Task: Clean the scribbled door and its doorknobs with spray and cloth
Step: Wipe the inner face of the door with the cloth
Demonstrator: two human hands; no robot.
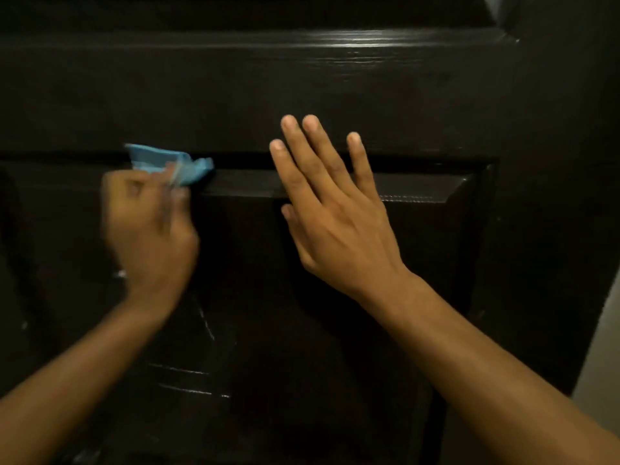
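Observation:
A dark brown panelled door (335, 95) fills the view. My left hand (151, 229) is blurred and grips a blue cloth (171, 164), pressed against the upper moulding of a recessed panel. My right hand (332, 203) lies flat on the door with its fingers spread, across the same moulding, holding nothing. Faint white scribble lines (201, 330) show on the panel below my left hand. No doorknob and no spray bottle are in view.
The door's right edge meets a pale wall (600, 364) at the lower right. A raised horizontal rail (335, 41) catches light near the top.

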